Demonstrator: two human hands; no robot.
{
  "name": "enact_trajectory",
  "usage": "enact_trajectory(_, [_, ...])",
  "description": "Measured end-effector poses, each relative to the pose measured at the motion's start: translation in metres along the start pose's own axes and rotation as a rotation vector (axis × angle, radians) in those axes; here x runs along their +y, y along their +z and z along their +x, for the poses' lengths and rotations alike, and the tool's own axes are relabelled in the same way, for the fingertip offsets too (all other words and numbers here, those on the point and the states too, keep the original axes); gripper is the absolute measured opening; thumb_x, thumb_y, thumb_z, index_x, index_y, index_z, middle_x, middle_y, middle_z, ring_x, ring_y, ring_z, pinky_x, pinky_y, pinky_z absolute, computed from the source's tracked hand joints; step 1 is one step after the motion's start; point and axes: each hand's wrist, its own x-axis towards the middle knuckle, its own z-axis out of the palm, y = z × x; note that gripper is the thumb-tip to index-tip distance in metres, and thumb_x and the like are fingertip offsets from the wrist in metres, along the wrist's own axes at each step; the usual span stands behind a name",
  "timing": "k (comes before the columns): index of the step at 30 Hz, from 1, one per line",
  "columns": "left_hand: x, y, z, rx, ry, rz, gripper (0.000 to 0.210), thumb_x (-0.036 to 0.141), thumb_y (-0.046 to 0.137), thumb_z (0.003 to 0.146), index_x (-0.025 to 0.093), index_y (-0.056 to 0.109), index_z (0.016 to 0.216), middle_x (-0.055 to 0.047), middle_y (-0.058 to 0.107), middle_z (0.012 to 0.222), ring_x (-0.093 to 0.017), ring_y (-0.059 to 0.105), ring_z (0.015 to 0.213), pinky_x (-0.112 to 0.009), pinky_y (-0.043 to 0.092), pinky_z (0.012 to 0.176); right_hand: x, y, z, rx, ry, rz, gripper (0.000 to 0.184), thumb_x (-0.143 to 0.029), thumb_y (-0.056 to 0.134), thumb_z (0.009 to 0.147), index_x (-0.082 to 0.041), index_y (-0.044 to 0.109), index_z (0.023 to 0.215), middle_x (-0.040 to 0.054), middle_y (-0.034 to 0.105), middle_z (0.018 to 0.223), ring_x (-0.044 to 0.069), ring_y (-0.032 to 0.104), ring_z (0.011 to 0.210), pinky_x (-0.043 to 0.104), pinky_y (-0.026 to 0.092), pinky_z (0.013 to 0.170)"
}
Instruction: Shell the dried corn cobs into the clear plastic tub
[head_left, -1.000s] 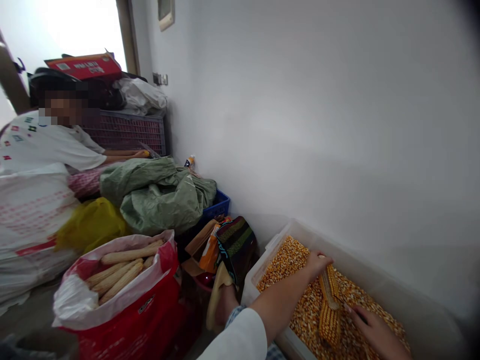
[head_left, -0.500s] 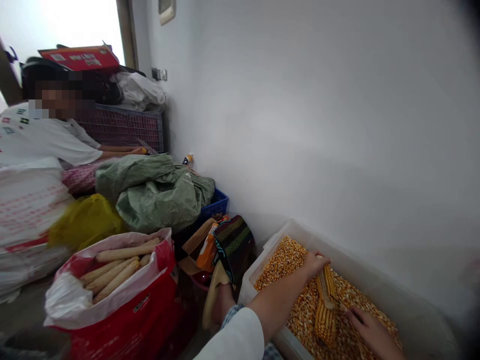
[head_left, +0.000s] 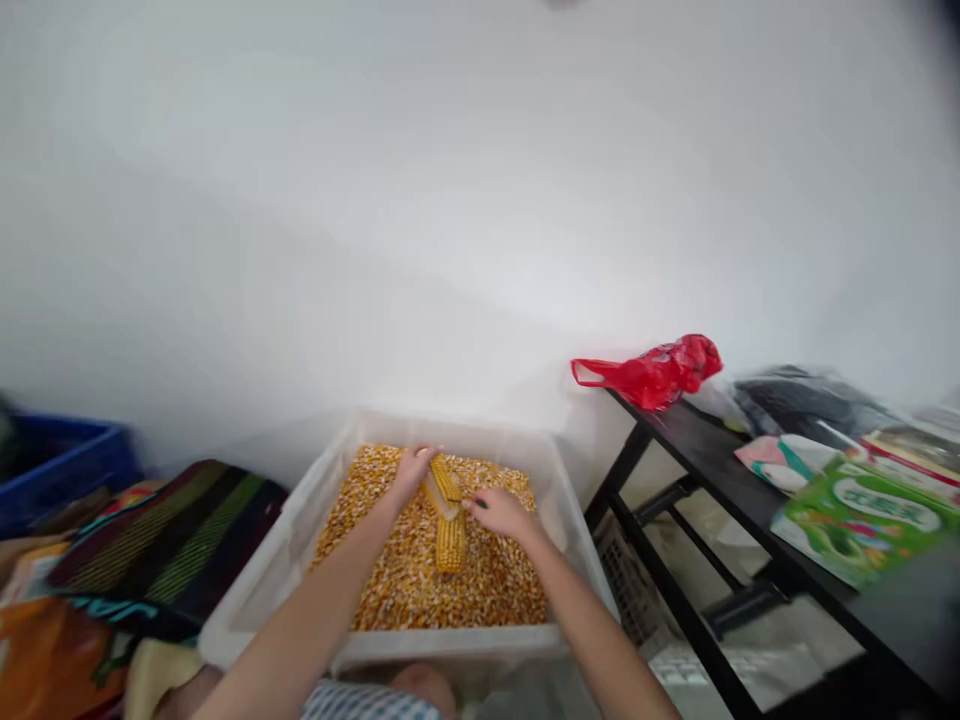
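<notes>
My left hand (head_left: 412, 472) is closed around the top end of a corn cob (head_left: 448, 480), which tilts over the kernels. A pale stripe without kernels runs along the cob's side. My right hand (head_left: 501, 512) is closed on a small thin dark tool (head_left: 480, 504), its tip at the cob's lower end. Its exact kind is too small to make out. Below them a second yellow cob (head_left: 451, 545) rests on the loose corn kernels (head_left: 390, 575). A translucent white plastic bin (head_left: 450, 637) holds the kernels.
Right of the bin stands a black table (head_left: 720, 455) with a red plastic bag (head_left: 660, 375) and a green package (head_left: 862, 515) on it. To the left lie a dark striped mesh bag (head_left: 176, 545) and a blue crate (head_left: 75, 465). A white wall (head_left: 450, 220) rises behind.
My view has swung right, so the other person and the sack of cobs have left it and the black table has come in. My right hand now meets the held cob's lower end.
</notes>
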Motion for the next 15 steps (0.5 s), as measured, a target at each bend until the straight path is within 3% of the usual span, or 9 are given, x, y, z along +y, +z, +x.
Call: enact_trajectory(15, [-0.002,0.0,0.008,-0.01,-0.022,0.079,0.036,0.047,0.059,0.055,0.015,0.06,0.073,-0.002,0.06,0.067,-0.017,0.053,0.064,-0.026,0.039,0.058,0.004,-0.01,-0.003,0.019,-0.064,-0.063,0.042,-0.049,0.034,0.084,-0.019,0.064,0.081,0.0036,0.065,0.077,0.014,0.054,0.066,0.021,0.03,0.052])
